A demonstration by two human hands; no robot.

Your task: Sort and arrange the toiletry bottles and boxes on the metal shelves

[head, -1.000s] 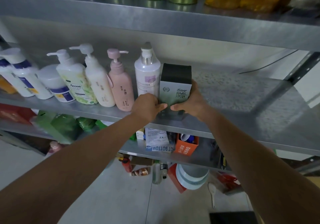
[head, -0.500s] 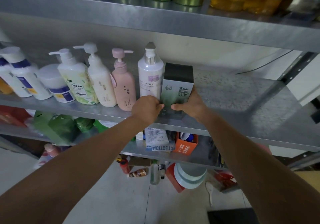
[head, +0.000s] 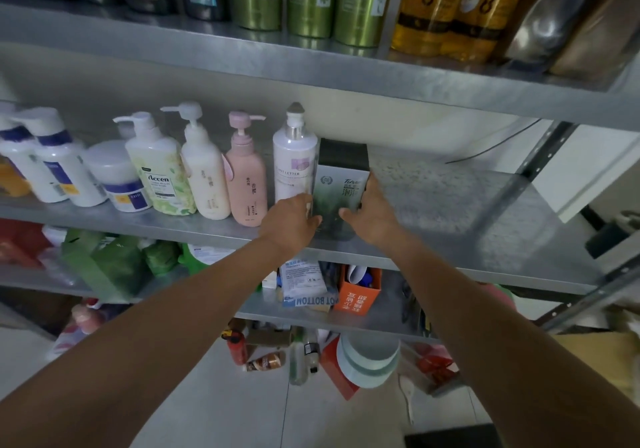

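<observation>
Box [head: 341, 188] stands upright between the hands, left hand [head: 291, 221] and right hand [head: 373, 213] gripping its sides; white bottle [head: 295, 167] just beyond the left.

Wall [head: 408, 132]: pale, plain, at 12 o'clock.
Floor [head: 242, 413]: light grey tiles, at 6 o'clock.
Cable [head: 498, 144]: thin, dark, at 2 o'clock.
</observation>
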